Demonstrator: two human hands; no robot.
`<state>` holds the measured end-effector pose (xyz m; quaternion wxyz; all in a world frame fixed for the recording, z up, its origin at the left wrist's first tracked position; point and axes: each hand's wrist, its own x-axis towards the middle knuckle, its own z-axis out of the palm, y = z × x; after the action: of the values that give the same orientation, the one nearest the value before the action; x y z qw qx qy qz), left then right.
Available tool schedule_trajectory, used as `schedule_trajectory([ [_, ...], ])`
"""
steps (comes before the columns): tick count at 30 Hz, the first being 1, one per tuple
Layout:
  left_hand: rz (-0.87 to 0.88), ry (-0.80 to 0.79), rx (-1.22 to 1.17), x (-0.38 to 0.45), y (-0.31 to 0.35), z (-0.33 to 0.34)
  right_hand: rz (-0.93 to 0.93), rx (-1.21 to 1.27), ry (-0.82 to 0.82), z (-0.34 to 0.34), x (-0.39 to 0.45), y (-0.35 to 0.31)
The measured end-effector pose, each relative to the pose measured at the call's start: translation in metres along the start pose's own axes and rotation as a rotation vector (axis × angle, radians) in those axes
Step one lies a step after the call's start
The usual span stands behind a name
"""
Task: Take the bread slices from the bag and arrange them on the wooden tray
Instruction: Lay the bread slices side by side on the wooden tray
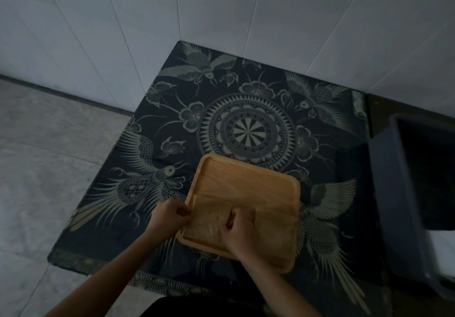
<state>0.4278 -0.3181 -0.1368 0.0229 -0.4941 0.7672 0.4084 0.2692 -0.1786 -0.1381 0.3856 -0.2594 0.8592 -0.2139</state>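
A square wooden tray [246, 181] lies on a dark patterned tablecloth [248, 129]. Two bread slices lie side by side in the tray's near half: the left slice [209, 218] and the right slice [275, 228]. My left hand [168, 216] pinches the left edge of the left slice at the tray's rim. My right hand [237, 230] rests on the same slice's right side, fingers curled over it. The far half of the tray is bare wood. No bread bag is in view.
A dark grey plastic bin [413, 193] stands at the table's right edge. White tiled walls meet in a corner behind the table. A grey floor lies to the left.
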Motion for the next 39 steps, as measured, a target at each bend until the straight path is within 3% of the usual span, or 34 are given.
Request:
schedule_trajectory([
  [15, 0.034, -0.058, 0.072, -0.003, 0.003, -0.003, -0.033, 0.036, -0.045, -0.007, -0.009, 0.002],
  [22, 0.140, 0.047, 0.083, -0.005, 0.028, -0.002, -0.056, 0.130, -0.090, -0.042, -0.014, 0.004],
  [31, 0.268, -0.023, -0.010, -0.004, 0.081, 0.010, -0.103, 0.166, 0.095, -0.115, -0.020, 0.029],
  [39, 0.239, -0.152, -0.136, 0.001, 0.123, 0.041, -0.037, 0.157, 0.246, -0.158, -0.019, 0.079],
])
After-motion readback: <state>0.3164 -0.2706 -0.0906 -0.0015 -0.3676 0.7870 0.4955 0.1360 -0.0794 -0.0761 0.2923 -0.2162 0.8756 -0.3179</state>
